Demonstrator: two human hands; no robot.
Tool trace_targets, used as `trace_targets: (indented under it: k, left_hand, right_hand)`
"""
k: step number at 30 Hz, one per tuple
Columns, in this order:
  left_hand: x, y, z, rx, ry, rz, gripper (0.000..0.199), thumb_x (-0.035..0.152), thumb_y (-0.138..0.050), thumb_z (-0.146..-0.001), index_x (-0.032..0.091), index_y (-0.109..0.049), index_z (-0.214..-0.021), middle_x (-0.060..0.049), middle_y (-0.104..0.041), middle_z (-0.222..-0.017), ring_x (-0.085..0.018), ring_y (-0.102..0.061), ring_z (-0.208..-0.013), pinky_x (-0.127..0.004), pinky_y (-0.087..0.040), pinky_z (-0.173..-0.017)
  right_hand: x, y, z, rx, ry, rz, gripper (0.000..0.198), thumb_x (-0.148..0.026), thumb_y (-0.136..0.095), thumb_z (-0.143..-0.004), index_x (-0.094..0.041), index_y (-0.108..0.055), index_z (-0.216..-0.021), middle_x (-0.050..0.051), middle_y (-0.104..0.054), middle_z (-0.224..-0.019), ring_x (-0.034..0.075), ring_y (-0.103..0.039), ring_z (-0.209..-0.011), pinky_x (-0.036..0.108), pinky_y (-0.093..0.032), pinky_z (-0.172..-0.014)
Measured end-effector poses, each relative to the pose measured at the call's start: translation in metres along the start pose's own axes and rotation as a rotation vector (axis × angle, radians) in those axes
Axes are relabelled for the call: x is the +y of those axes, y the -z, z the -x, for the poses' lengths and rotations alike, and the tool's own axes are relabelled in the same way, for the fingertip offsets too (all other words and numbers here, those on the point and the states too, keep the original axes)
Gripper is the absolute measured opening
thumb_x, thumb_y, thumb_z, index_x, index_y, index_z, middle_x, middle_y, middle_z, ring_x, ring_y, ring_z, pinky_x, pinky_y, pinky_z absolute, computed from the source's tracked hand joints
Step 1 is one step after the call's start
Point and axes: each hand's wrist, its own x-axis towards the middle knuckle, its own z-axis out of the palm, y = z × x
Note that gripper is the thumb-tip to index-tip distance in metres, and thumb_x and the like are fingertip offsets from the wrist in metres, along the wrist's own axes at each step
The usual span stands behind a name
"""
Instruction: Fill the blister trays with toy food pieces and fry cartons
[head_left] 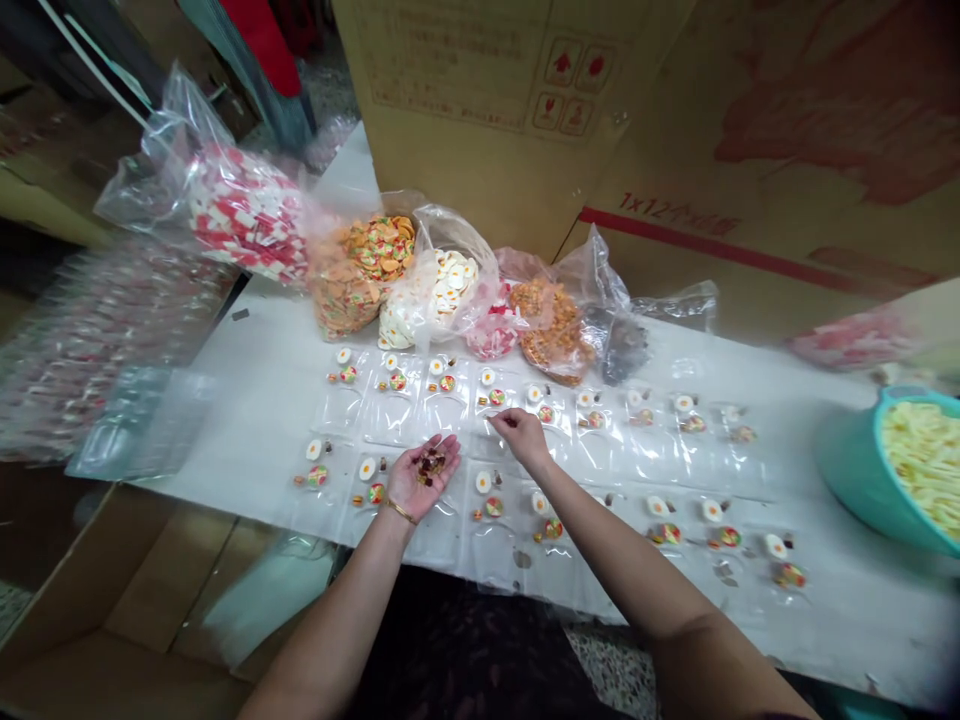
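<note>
Dark little pieces point(430, 466) lie heaped in the upturned left hand point(405, 487), above the white table point(247, 385), its fingers extended, slightly parted; rightward, the right hand point(523, 437) is over the far row of clear packets point(446, 412), thumb and fingertips pressed together, on what I cannot tell; farther right stands a teal tub point(847, 460).

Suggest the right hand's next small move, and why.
I'd probably move the right hand forward and open its fingers beside the egg on the packet just beyond: they look pinched together, the left hand cups dark pieces, and I can make out none by that egg.
</note>
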Motion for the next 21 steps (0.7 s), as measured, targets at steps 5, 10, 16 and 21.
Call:
trace_targets:
  k: [5,10,16,21]
  left_hand:
    - [0.003,0.008,0.011,0.04,-0.015,0.008,0.026,0.013,-0.043,-0.074,0.01,-0.061,-0.092,-0.016,-0.061,-0.107,-0.027,-0.051,-0.109,-0.041,-0.047,-0.085]
    - [0.007,0.018,0.019,0.066,-0.047,0.018,0.027,0.014,-0.042,-0.076,0.012,-0.061,-0.095,-0.015,-0.061,-0.107,-0.026,-0.05,-0.11,-0.041,-0.047,-0.086]
    - [0.008,0.017,0.019,0.054,-0.048,0.009,0.026,0.014,-0.043,-0.075,0.011,-0.061,-0.094,-0.015,-0.06,-0.108,-0.026,-0.05,-0.11,-0.04,-0.046,-0.086]
    - [0.01,0.004,0.016,0.005,-0.043,0.006,0.026,0.016,-0.046,-0.073,0.01,-0.06,-0.093,-0.014,-0.06,-0.108,-0.026,-0.052,-0.107,-0.039,-0.045,-0.087]
  right_hand:
    - [0.019,-0.005,-0.046,0.294,-0.231,0.047,0.03,-0.043,-0.052,-0.069,-0.018,-0.057,-0.054,0.002,-0.058,-0.054,0.014,-0.051,-0.054,0.024,-0.037,-0.053]
    - [0.013,-0.014,-0.078,0.333,-0.186,0.312,0.028,-0.036,-0.047,-0.076,-0.018,-0.064,-0.063,0.008,-0.064,-0.07,0.016,-0.055,-0.063,0.025,-0.036,-0.056]
    - [0.013,-0.008,-0.065,0.22,-0.084,0.607,0.03,-0.031,-0.042,-0.081,-0.016,-0.067,-0.074,0.012,-0.062,-0.081,0.018,-0.057,-0.071,0.027,-0.036,-0.059]
    - [0.014,0.0,-0.057,0.072,0.052,0.655,0.028,-0.019,-0.043,-0.078,-0.018,-0.063,-0.097,0.01,-0.058,-0.094,0.019,-0.056,-0.083,0.027,-0.039,-0.068]
